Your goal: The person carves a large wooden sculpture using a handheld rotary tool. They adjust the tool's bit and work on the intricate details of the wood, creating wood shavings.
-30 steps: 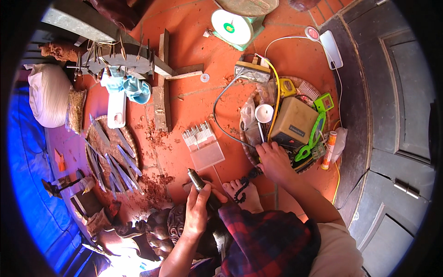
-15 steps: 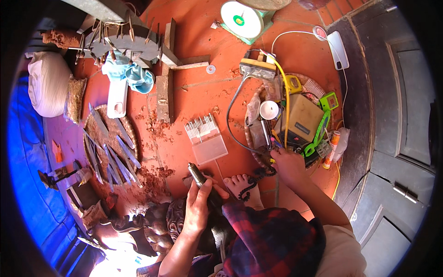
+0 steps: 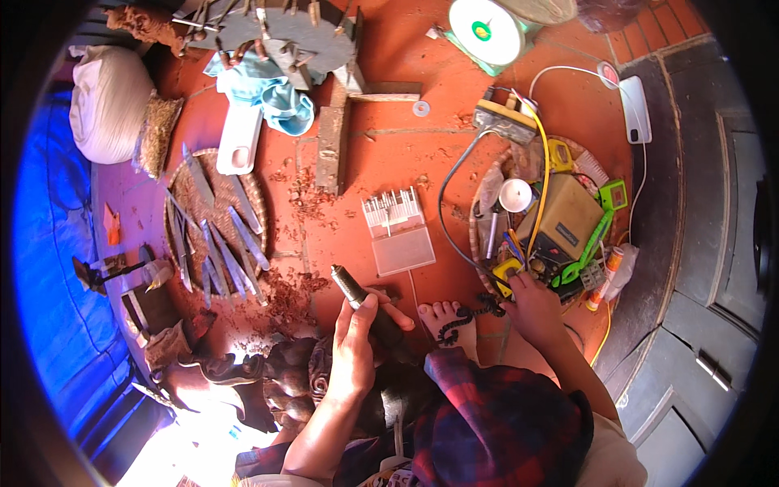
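My left hand (image 3: 354,345) is closed around a rotary tool handpiece (image 3: 349,284), a dark cylinder with a ribbed metal tip pointing up and away. Dark carved wood (image 3: 296,377) lies beside and below that forearm. My right hand (image 3: 535,308) is at the near edge of a woven basket (image 3: 477,223), its fingers curled by a yellow item (image 3: 507,273); what they grip is hidden. Just left of this hand, a black coiled cord (image 3: 466,318) lies over a bare foot (image 3: 442,316). An open case of small bits (image 3: 404,250) lies on the floor ahead of the handpiece.
The basket holds a beige box (image 3: 561,213), a white cup and cables. A power strip (image 3: 505,120) lies behind it. At left, a round tray (image 3: 213,174) carries several chisels and files. A scale (image 3: 485,32) stands far off, wood shavings (image 3: 276,284) litter the tiles, and dark doors (image 3: 730,243) flank the right.
The whole view has shifted, so the floor items appear farther right and slightly higher. My right hand has drawn back a little, uncovering the yellow item. My left hand keeps its hold on the handpiece.
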`<state>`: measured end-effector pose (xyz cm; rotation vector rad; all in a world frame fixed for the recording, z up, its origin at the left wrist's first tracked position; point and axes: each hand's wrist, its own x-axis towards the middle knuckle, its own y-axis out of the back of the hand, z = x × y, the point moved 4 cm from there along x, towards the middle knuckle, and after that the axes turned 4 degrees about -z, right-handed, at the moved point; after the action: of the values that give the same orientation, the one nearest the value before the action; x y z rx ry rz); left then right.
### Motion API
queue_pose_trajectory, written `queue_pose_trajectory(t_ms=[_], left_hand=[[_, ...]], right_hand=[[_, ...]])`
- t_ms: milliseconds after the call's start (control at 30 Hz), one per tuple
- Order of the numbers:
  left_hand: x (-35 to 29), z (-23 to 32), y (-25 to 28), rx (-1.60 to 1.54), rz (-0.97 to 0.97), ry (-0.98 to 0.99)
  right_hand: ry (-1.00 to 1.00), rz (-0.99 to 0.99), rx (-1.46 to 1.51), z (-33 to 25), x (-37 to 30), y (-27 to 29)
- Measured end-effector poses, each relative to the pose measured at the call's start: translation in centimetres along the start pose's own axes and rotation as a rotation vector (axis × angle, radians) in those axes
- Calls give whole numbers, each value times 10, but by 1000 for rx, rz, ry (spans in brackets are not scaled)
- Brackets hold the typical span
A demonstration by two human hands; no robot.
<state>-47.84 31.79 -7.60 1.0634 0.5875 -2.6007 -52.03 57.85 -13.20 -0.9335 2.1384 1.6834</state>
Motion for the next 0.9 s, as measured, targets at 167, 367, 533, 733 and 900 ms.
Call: queue_pose_trajectory(t_ms=[167,367,533,733,900], left_hand=[[-19,13,10,-21,7,5],[-25,-1,21,115,-31,-5],[-28,-8,22,342,-116,-12],[-31,-1,10,480,-190,-56],[-28,9,-2,395,-229,-148]], right_hand=[[145,180,189,-24,8,25],[271,100,285,-40,7,14],[267,-29,249,-46,6,1],[449,-186,474,-62,11,10],[474,-397,853,-78,11,-3]])
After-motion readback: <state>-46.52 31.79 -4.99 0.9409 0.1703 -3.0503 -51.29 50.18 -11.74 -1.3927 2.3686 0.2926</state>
